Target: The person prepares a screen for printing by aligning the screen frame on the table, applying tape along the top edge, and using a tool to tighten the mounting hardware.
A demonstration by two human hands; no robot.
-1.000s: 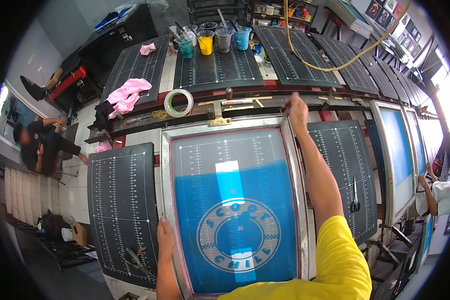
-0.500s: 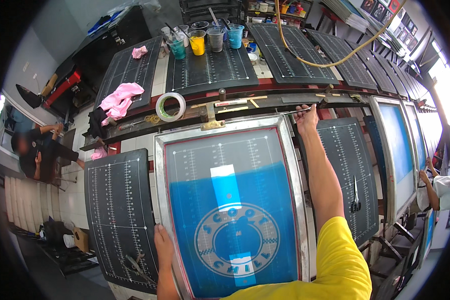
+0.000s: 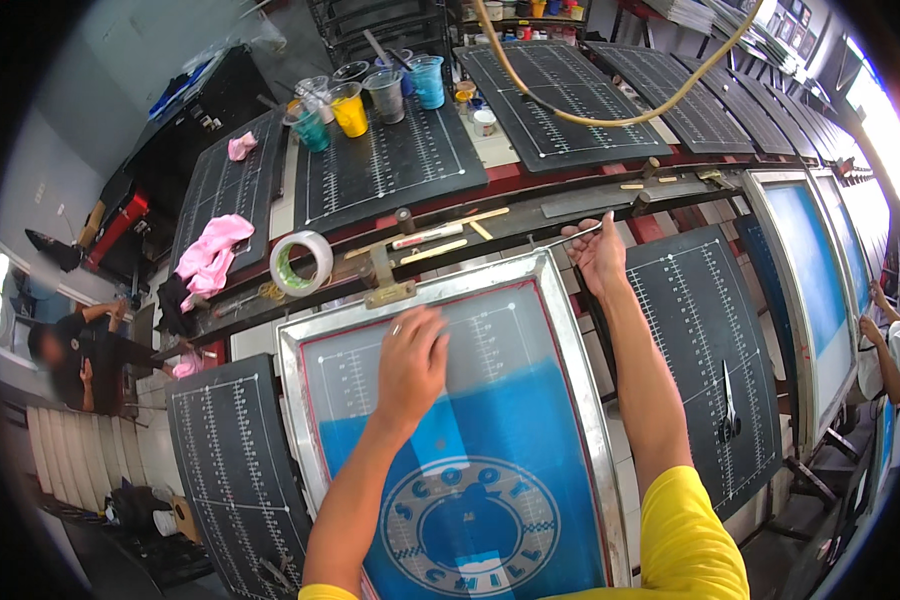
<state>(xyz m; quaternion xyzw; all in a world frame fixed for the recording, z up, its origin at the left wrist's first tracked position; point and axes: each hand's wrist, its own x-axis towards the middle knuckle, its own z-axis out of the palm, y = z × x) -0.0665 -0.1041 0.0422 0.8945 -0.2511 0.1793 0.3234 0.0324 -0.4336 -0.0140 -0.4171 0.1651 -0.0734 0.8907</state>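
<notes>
A silk-screen frame (image 3: 294, 400) with a metal border and blue-coated mesh lies in front of me, a round design in its lower half. My left hand (image 3: 413, 365) hovers over the upper mesh, fingers loosely bent and thumb apart, nothing seen in it; the fingertips are slightly blurred near the brass-coloured clamp (image 3: 390, 294) on the far edge. Palm up, my right hand (image 3: 600, 262) is beyond the frame's far right corner, its thumb and fingers closed on a thin metal rod (image 3: 572, 236) that reaches toward that corner by the rail.
Black printing boards (image 3: 240, 480) flank the frame; scissors (image 3: 729, 405) lie on the right one. A tape roll (image 3: 301, 263), marker (image 3: 427, 237) and pink cloth (image 3: 215, 255) are along the rail (image 3: 510, 222). Paint cups (image 3: 349, 110) stand behind. A hose (image 3: 610, 122) hangs overhead. People are at both sides.
My left hand has left the frame's left edge and moved up and right over the mesh. The right hand stays at the rod, turned more palm up. The view has shifted slightly.
</notes>
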